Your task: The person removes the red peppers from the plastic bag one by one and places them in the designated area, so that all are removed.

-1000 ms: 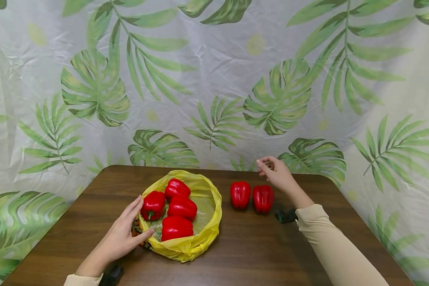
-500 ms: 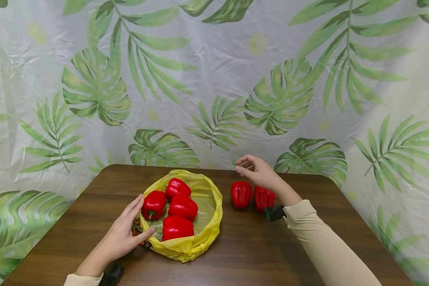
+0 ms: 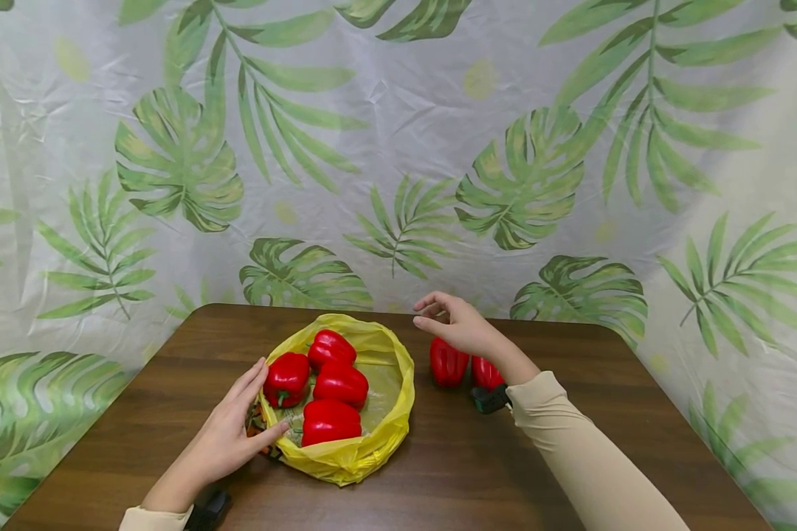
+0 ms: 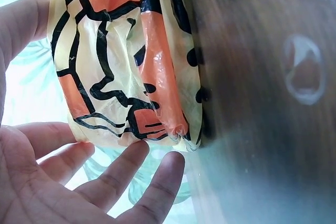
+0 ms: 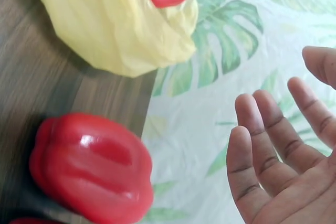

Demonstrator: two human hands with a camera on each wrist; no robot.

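Several red bell peppers (image 3: 331,423) lie in a yellow plastic bag (image 3: 378,453) with its mouth spread wide. My left hand (image 3: 221,445) rests against the bag's left side, fingers extended and thumb at the rim. The left wrist view shows the fingertips along the bag's orange-and-black printed side (image 4: 157,61). Two more bell peppers stand on the table right of the bag: one on the left (image 3: 448,365) and one on the right (image 3: 484,374), partly hidden by my right forearm. Above them hovers my right hand (image 3: 461,324), holding nothing, fingers loosely bent.
The brown wooden table (image 3: 438,472) has its far edge just behind the bag. Beyond it hangs a pale cloth (image 3: 398,133) with a green leaf print. A dark strap device (image 3: 490,399) sits at my right wrist.
My right hand has moved left, from beyond the right pepper to above the left one, toward the bag. The left hand, bag and peppers stay where they were.
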